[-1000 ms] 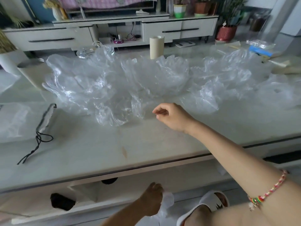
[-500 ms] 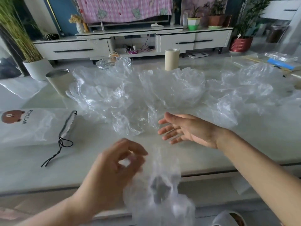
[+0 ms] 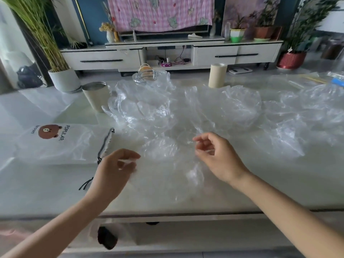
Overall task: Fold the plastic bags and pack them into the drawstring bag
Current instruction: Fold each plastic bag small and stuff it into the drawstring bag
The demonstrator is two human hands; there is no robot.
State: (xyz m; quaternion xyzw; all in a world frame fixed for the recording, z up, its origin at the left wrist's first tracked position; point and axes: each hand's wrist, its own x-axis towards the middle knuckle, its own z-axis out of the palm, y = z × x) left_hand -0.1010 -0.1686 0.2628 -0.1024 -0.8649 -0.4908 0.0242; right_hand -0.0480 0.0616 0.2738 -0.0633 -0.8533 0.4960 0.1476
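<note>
A clear plastic bag (image 3: 167, 175) is spread over the pale table (image 3: 46, 194) between my two hands. My left hand (image 3: 111, 174) pinches its left edge with thumb and fingers. My right hand (image 3: 217, 157) pinches its right edge. Behind them a big crumpled pile of clear plastic bags (image 3: 195, 108) runs across the table's middle and right. The white drawstring bag (image 3: 61, 144), printed with a brown bear, lies flat at the left with its mouth towards my left hand. Its black cord (image 3: 85, 183) trails beside my left wrist.
A beige cup (image 3: 95, 95) stands behind the drawstring bag. At the table's far side are a glass dish (image 3: 149, 76) and a paper roll (image 3: 216, 75). Flat packets (image 3: 335, 79) lie at the far right. The table's front edge (image 3: 186, 214) runs under my forearms.
My left hand has come up from below the table with a clear bag and laid it on the top. My right hand has taken hold of its other edge. The camera has tilted up.
</note>
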